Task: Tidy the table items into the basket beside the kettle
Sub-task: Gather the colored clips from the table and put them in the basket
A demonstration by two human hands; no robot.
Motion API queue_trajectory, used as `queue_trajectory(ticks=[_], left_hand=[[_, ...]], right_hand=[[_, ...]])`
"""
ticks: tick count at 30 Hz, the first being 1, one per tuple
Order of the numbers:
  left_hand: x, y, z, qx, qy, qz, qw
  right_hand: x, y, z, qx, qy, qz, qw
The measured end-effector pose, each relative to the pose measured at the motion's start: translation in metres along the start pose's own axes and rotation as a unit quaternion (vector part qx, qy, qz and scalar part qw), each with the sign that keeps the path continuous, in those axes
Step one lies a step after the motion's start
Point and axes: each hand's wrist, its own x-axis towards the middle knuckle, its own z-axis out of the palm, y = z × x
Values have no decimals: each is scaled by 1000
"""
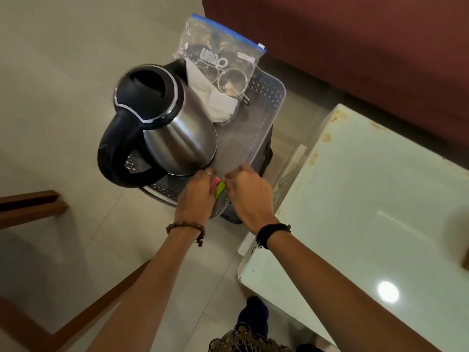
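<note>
A grey perforated basket [264, 97] sits on a low stool, left of the glass table. A steel kettle [175, 125] with a black lid and handle stands in the basket's left part. A clear zip bag [220, 49] with metal rings and white papers [218, 102] lies at its far end. Over the basket's near rim, my left hand [196, 196] holds a small pink item [215, 182]. My right hand [250, 193] is curled beside it, at a small green item [220, 189]. Which fingers grip the green piece is hidden.
The white glass table [368, 199] fills the right side, its corner close to my right forearm. A dark red sofa [355, 47] stands behind. Wooden chair parts [33, 204] lie at the left over the tiled floor.
</note>
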Motion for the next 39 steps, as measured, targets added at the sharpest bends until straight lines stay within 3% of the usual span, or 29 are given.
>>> queue_trajectory(ticks=[3,7,9,11,15,19,24,31,39], left_hand=[[-22,18,3,-56,87,59,993],[-55,53,22,-72,68,123,987],[-71,72,43,35,67,163,984],[-89,94,68,161,71,226,958],[-128,147,126,134,26,331,934],[-168,207,190,77,-89,391,913],[-215,278,269,73,-211,385,896],[-296,372,391,119,-265,426,857],[-343,440,478,144,-286,399,859]], right_hand=[[-18,13,-4,97,94,10,991],[-52,54,-8,137,159,67,975],[-75,86,-13,127,173,101,972],[-103,122,-19,108,177,130,969],[-164,198,-37,91,183,200,958],[-224,271,-55,73,187,264,943],[-302,359,-74,83,189,326,923],[-434,490,-95,135,209,447,859],[-524,581,-98,174,226,525,802]])
